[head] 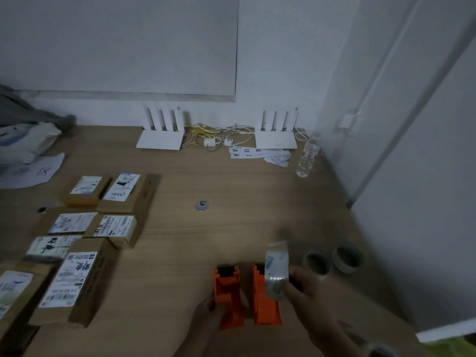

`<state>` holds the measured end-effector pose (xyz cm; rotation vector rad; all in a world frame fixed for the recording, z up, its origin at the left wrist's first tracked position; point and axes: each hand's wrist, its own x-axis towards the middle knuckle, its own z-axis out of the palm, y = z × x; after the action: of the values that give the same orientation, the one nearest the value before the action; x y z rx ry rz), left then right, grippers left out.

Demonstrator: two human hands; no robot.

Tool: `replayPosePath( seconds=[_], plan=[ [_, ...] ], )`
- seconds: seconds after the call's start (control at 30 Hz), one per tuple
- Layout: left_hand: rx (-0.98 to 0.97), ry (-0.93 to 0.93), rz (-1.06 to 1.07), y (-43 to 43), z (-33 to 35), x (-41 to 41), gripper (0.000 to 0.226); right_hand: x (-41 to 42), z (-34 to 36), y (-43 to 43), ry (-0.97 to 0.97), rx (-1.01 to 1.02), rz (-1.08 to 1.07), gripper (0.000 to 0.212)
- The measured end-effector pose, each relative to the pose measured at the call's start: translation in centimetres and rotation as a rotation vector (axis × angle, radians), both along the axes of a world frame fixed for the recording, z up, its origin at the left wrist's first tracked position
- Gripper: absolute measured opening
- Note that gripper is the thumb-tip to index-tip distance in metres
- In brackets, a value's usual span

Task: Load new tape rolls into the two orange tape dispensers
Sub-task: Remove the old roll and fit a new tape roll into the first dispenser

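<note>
Wood-grain desk [231, 176] fills the dim room, with labelled boxes [77, 276] stacked at the left. Two orange dispensers [228, 296] [264, 300] stand side by side at the near edge. Right hand [306, 292] grips a clear tape roll [276, 270] just above the right dispenser; left hand [208, 313] is closed on the left dispenser's base. Two more rolls [317, 264] [346, 256] wait nearby. Loading looks to be starting; next, the roll likely needs lining up with the dispenser's hub and pressing on.

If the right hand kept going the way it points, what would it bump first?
Probably the right orange tape dispenser: the right hand holds a clear tape roll just above it, pointing left. Depth is unclear, so it might pass over.
</note>
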<state>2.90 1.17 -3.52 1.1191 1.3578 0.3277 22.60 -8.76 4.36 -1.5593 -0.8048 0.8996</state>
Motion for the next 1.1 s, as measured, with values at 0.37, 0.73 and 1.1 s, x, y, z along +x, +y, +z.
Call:
replayPosePath(
  seconds=[0.37, 0.73, 1.1],
  plan=[
    [0.015, -0.085, 0.168, 0.2, 0.7, 0.9, 0.023, -0.9, 1.3, 0.6, 0.007, -0.018, 0.011, 0.017],
    [0.039, -0.347, 0.326, 0.3, 6.2, 2.2, 0.015, -3.8, 2.5, 2.9, 0.140, 0.008, 0.126, 0.019],
    [0.093, -0.462, 0.311, 0.2, 9.9, 2.1, 0.022, -4.2, 2.2, 3.4, 0.128, -0.059, 0.165, 0.018]
  ],
)
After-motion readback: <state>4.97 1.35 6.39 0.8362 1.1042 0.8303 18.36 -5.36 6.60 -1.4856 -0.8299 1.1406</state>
